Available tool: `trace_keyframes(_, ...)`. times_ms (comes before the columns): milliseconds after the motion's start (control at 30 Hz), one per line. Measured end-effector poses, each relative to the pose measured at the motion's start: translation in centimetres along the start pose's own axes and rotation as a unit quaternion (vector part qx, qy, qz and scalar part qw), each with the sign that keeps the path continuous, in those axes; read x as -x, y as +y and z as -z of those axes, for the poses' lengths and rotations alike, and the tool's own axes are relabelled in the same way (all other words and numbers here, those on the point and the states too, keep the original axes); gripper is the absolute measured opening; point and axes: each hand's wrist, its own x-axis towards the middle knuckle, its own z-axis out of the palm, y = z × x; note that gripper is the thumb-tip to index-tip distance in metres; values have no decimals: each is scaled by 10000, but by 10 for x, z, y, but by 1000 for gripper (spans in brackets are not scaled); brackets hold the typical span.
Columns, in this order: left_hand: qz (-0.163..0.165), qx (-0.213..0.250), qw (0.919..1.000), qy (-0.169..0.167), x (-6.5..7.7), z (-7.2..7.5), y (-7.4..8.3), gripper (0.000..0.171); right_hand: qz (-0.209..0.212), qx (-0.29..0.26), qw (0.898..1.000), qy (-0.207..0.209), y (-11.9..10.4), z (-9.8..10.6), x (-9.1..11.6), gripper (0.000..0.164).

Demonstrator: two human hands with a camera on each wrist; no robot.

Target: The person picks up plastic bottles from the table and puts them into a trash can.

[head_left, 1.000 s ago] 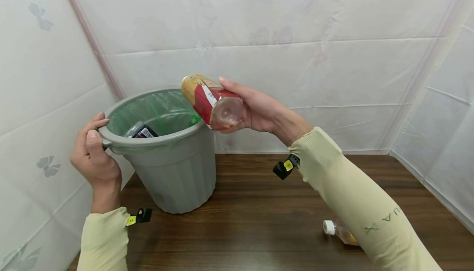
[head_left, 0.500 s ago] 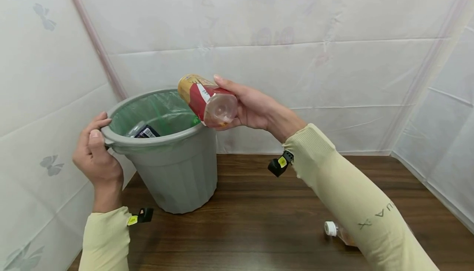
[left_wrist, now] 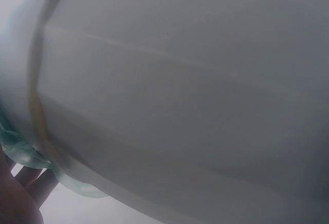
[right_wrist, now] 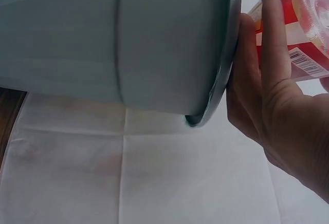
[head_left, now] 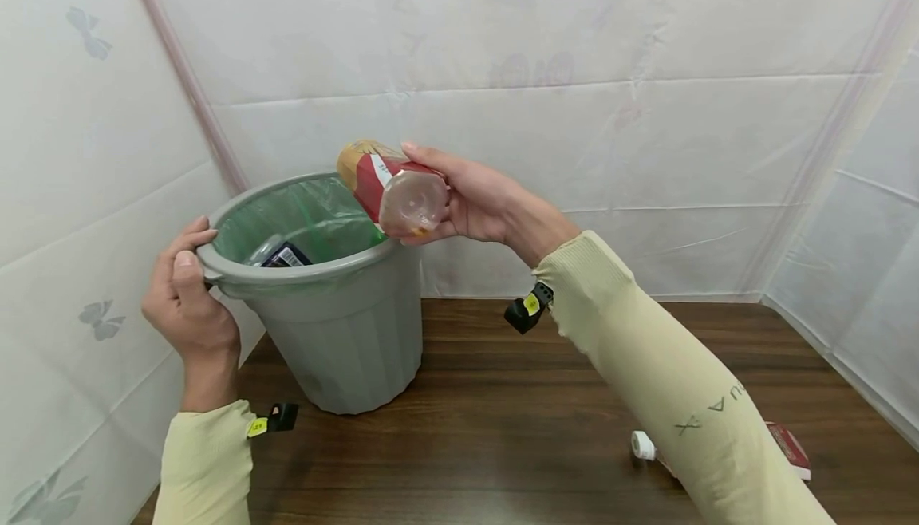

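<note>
A grey trash bin (head_left: 337,333) with a green liner (head_left: 323,206) stands on the table at the left. My left hand (head_left: 190,301) grips its rim on the near left, fingers over the edge and thumb toward me. In my right hand (head_left: 481,202) I hold a plastic bottle (head_left: 369,182) with a red and gold label, tilted over the bin's right rim, its clear base toward me. The right wrist view shows the fingers close to the rim, under the bottle. Inside the bin lies a clear bottle with a dark label (head_left: 285,255).
Behind my right forearm, a bottle with a white cap (head_left: 642,445) lies on the brown wooden table (head_left: 502,397), its middle hidden by the sleeve. White sheeting (head_left: 574,126) surrounds the table at the back and sides.
My right hand has moved left and slightly up with the bottle, further over the bin. More of the lying bottle's red label shows past the sleeve. The left hand keeps its grip.
</note>
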Motion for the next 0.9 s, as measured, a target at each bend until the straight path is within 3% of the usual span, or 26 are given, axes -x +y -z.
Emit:
trace_keyframes(567,-2,5,10000,-36,0,-1,0,41,-128,141,9995,233,-4,-5,-9,60)
trace_keyframes(767,-27,3,10000,-33,-1,0,-2,42,-170,141,9997,114,-4,-4,-7,79)
trace_keyframes(900,-66,2,10000,-40,-1,0,-4,42,-137,157,9998,21,-3,-3,-5,80)
